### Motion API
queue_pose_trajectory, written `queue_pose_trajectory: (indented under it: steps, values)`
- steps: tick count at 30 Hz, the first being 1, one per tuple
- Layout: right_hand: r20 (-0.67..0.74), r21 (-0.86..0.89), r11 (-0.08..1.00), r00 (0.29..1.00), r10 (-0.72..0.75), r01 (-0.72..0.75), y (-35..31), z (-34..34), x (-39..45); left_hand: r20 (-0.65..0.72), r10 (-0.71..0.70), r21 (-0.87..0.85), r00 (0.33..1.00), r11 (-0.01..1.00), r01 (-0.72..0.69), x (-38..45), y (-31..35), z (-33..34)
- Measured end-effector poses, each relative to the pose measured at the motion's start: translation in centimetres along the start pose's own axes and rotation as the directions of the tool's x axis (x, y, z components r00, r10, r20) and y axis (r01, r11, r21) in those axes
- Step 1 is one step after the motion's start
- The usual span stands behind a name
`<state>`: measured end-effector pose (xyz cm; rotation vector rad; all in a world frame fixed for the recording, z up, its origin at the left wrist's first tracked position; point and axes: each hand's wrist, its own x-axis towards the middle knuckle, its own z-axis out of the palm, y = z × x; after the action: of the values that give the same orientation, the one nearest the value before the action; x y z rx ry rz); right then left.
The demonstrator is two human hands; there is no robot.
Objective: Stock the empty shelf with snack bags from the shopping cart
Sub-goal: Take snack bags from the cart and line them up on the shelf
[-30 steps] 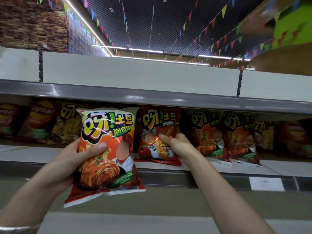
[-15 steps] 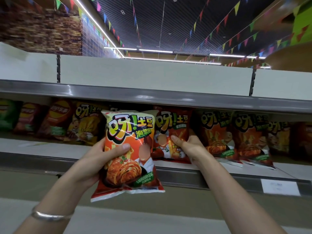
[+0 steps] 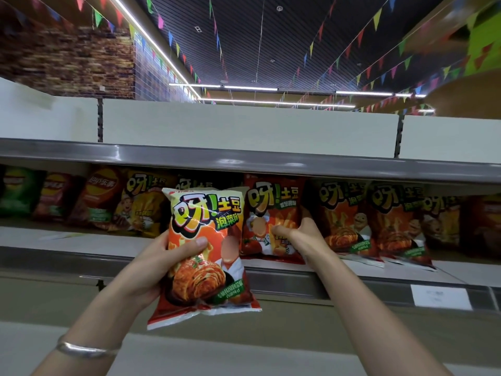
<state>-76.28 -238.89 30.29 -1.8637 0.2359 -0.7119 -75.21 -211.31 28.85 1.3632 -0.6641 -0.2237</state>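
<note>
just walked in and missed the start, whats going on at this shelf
A person is stocking a store shelf with snack bags. The left hand grips an orange kimchi-flavour bag out in front of the shelf edge, not yet placed. The right hand holds a red bag that stands upright on the shelf, between yellow bags on one side and more orange bags on the other. The cart is out of view.

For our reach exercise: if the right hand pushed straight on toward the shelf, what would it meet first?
Nothing new: the right hand already grips the red tomato-flavour bag standing on the shelf. Pushed on, bag and hand would probably reach the shelf's dark back, though depth is unclear.
</note>
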Motion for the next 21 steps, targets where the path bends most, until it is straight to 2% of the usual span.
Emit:
queue_pose_trajectory:
  steps: [16, 21]
  values:
    - [-0.022, -0.049, 0.999, 1.000, 0.021, -0.022, -0.1, -0.1, -0.6, -0.001, -0.013, 0.001, 1.000, 1.000, 0.013, 0.2, -0.3, 0.5]
    - [-0.048, -0.152, 0.987, 0.997, 0.052, -0.059, -0.3, -0.2, -0.9, 0.022, -0.010, 0.001, 1.000, 1.000, 0.010, 0.1, 0.0, 0.9]
